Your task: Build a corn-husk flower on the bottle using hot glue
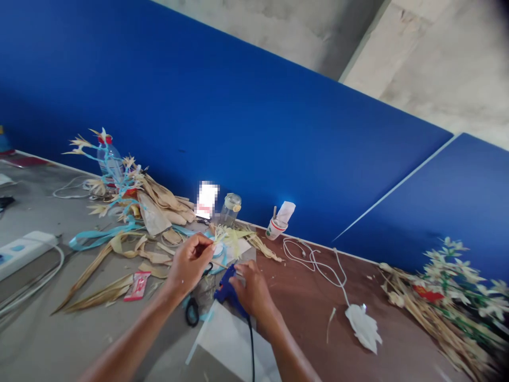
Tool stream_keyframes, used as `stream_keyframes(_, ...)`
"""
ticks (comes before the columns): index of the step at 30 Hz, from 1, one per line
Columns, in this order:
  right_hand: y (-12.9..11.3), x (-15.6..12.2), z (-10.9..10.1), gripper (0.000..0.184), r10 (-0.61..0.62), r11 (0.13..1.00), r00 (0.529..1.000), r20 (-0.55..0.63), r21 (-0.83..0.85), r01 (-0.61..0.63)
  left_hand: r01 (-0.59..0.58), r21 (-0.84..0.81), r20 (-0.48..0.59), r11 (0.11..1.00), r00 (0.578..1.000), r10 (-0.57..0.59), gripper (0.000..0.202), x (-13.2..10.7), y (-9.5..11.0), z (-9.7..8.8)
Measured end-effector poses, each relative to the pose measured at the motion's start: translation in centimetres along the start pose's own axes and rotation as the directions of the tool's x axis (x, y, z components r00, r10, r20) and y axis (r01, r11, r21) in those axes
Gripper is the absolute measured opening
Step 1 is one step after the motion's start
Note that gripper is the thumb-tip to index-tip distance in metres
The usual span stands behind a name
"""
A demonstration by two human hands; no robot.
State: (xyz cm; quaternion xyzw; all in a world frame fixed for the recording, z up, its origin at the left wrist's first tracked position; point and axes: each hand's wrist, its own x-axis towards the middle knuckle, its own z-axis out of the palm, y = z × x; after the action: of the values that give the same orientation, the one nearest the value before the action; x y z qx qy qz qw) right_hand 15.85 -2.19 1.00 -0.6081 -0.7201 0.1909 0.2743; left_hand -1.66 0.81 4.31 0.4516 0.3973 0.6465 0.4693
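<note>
My left hand (193, 265) is closed, with thumb and fingertips pinched on a small pale corn-husk flower (219, 234) whose thin strips fan out. Just right of it, my right hand (254, 289) curls at the upper end of a blue glue gun (228, 292), thumb and fingers against its body. A black cord runs from the gun's handle toward the front edge. Beneath the gun lies a white sheet (234, 339). Black-handled scissors (192, 312) rest left of the gun, partly hidden by my left forearm.
Dried husks (163, 196), blue ribbon (99, 237) and a bottle (109, 159) crowd the left. A red wrapper (137, 286) and power strip (24, 252) lie nearer. Behind stand a jar (230, 209) and paper cup (276, 228). White cable (314, 260) and husk flowers (453, 276) are right.
</note>
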Motion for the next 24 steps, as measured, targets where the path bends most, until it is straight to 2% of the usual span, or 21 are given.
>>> stream_keyframes(1, -0.8, 0.3, -0.5, 0.021, -0.025, 0.986, 0.998, -0.053, 0.163, 0.033, -0.027, 0.022, 0.013, 0.999, 1.0, 0.027, 0.009, 0.0, 0.0, 0.2)
stream_keyframes(3, -2.6, 1.1, -1.5, 0.017, -0.029, 0.898, 0.99, -0.137, 0.432, 0.086, -0.09, 0.082, 0.044, 0.993, 0.995, 0.087, 0.009, 0.0, 0.3, 0.6)
stream_keyframes(6, -4.5, 2.1, -2.1, 0.016, 0.018, 0.745, 0.984, -0.177, 0.659, 0.105, -0.181, 0.165, 0.064, 0.97, 0.983, 0.172, 0.009, 0.3, 1.2, 1.2)
stream_keyframes(8, -5.1, 2.4, -1.9, 0.015, 0.051, 0.694, 0.981, -0.188, 0.713, 0.1, -0.223, 0.151, 0.029, 0.963, 0.975, 0.221, 0.01, 0.6, 1.9, 1.3)
stream_keyframes(12, -5.3, 2.4, -0.7, 0.015, 0.082, 0.63, 0.982, -0.17, 0.772, 0.081, -0.261, 0.164, 0.047, 0.951, 0.965, 0.257, 0.013, 0.9, 2.2, 1.1)
stream_keyframes(18, -5.8, 3.3, 1.9, 0.013, 0.278, 0.402, 0.954, -0.11, 0.916, -0.011, -0.246, 0.193, 0.024, 0.95, 0.969, 0.246, 0.016, 0.5, -1.0, 0.8)
stream_keyframes(24, -5.8, 3.8, 2.9, 0.01, 0.344, 0.287, 0.931, -0.124, 0.958, 0.022, -0.21, 0.206, 0.051, 0.956, 0.978, 0.204, 0.012, 0.2, -3.0, 0.2)
